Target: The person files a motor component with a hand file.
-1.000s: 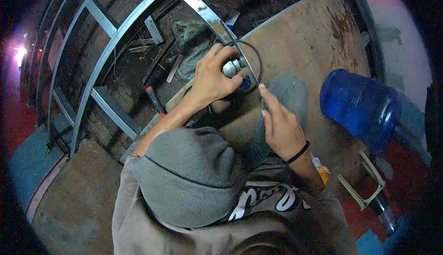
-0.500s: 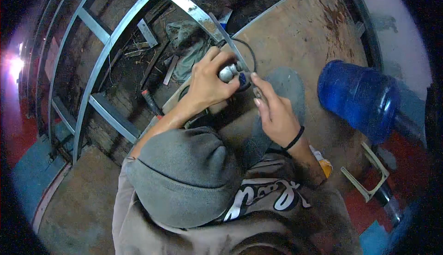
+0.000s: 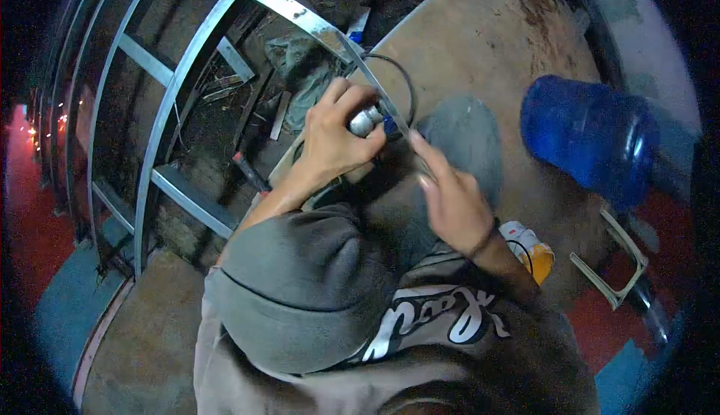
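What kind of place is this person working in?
Probably a small metal or welding workshop: a curved metal frame stands beside scrap offcuts on dirty ground, and the left hand grips a silver power tool against a thin metal strip.

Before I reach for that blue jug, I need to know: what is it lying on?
The blue jug lies on its side on the brown board. Its far side overhangs a dark rail; what is under that edge is hidden.

A blue water jug (image 3: 589, 137) lay on its side on the plywood board (image 3: 480, 47). A curved metal frame (image 3: 161, 107) stood left; an orange-and-white can (image 3: 531, 250) sat nearby.
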The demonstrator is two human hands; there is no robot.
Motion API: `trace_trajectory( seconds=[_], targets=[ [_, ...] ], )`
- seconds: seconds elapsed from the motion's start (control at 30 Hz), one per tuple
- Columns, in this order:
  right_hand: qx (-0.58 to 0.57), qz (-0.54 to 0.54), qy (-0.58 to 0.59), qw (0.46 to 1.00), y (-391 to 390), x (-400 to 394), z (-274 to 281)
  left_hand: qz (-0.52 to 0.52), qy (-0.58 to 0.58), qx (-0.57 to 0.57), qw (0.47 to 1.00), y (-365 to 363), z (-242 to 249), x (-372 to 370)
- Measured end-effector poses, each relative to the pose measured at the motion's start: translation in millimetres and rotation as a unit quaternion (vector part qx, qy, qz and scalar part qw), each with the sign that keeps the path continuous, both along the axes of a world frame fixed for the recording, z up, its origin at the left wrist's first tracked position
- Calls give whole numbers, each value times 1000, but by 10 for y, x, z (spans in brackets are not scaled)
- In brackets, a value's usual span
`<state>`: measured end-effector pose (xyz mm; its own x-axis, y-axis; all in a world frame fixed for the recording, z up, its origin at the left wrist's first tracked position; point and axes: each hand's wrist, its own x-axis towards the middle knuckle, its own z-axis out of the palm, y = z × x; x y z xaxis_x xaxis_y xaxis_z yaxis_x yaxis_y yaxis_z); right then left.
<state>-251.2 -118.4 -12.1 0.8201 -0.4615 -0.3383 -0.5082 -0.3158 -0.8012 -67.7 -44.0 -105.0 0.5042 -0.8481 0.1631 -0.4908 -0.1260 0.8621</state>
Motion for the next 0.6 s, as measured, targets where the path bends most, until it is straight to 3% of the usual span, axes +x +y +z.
trace_trajectory(
  seconds=[0.1,0.2,0.23,0.33,0.5,0.53,0.6],
  targets=[
    [-38,18,-14,999,74,-320,98,20,13,-1,1000,10,-47,54],
    [-24,0,56,998,13,-147,39,-3,10,25,1000,-52,31,-58],
    [-33,-5,55,998,-71,13,-56,-12,-20,-14,1000,-66,20,-77],
    [-9,-17,-10,1000,-181,265,-226,-12,-14,-14,1000,-55,28,-62],
    [-81,0,-68,994,-148,304,-292,5,-11,-3,1000,-16,-7,-46],
    [-71,1,-3,997,-151,316,-234,6,-12,10,1000,-24,-14,-45],
    [-71,2,-1,997,-146,288,-205,9,-6,7,1000,-45,10,-47]
  ],
)
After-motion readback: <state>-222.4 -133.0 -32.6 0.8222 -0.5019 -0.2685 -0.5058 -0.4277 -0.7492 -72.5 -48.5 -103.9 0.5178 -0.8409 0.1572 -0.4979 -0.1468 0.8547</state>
